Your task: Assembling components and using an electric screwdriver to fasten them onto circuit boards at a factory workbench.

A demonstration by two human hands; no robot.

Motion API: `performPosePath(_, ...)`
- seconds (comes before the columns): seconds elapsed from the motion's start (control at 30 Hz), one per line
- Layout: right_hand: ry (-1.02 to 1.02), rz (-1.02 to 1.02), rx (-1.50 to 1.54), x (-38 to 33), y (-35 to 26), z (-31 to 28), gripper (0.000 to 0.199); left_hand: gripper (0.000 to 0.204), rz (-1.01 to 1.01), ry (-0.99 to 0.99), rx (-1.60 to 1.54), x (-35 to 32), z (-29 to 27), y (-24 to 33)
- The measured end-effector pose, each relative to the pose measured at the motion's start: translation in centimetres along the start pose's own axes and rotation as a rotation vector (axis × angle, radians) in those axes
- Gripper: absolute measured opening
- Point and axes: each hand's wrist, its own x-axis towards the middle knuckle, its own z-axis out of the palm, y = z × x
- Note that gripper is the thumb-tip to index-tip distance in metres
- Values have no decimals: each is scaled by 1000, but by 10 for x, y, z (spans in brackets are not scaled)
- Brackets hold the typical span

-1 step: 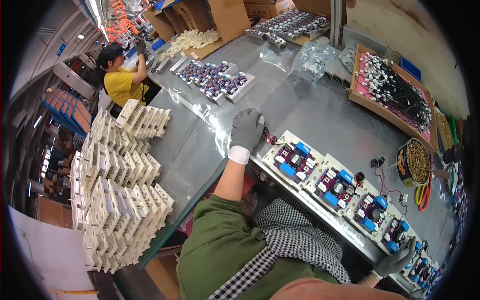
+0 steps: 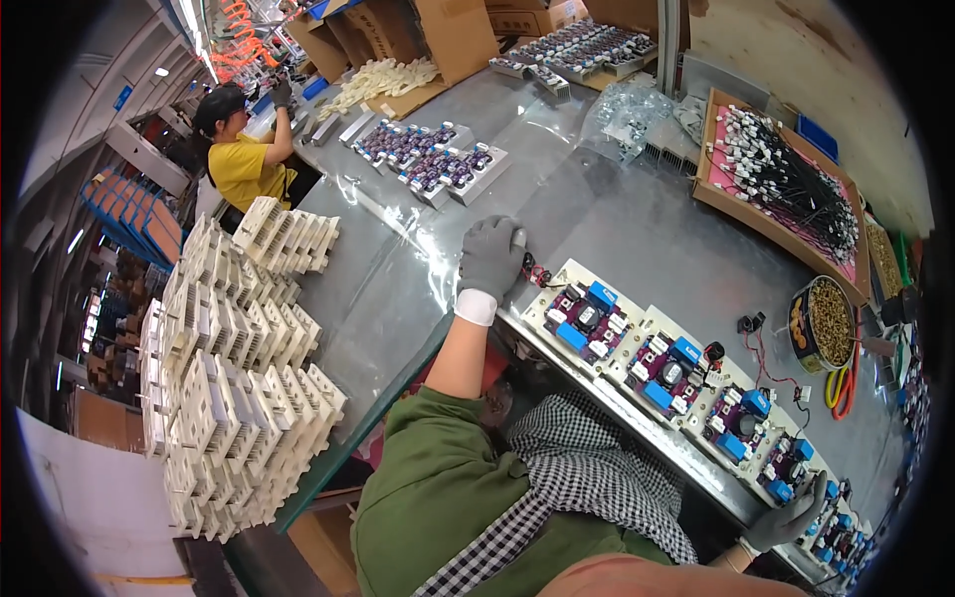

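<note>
I have the left hand (image 2: 492, 257) near the centre of the frame, grey-gloved, fingers curled, at the upper-left end of the row of purple circuit boards (image 2: 734, 423); red-and-black wires (image 2: 537, 274) lie just beside it; cannot tell whether it pinches them; I read the right hand (image 2: 789, 519), also gloved, at lower right, fingers reaching over the row's near edge; its grip I cannot tell; boards run from centre to lower right along the counter (image 2: 622, 224), blue components on top; I also note a cardboard tray (image 2: 704, 177) of cables, upper right; tin of brass-coloured screws (image 2: 822, 323), right; stacked cream frames (image 2: 239, 398), left.
</note>
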Motion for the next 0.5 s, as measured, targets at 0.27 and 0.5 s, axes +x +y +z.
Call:
performPosePath(0.27,5,-34,24,-2,2,-4,49,20,-24,-25,-35,0,1,0)
performPosePath(0.5,13,-17,-60,-6,7,-7,48,21,-20,-44,-9,-2,0,0)
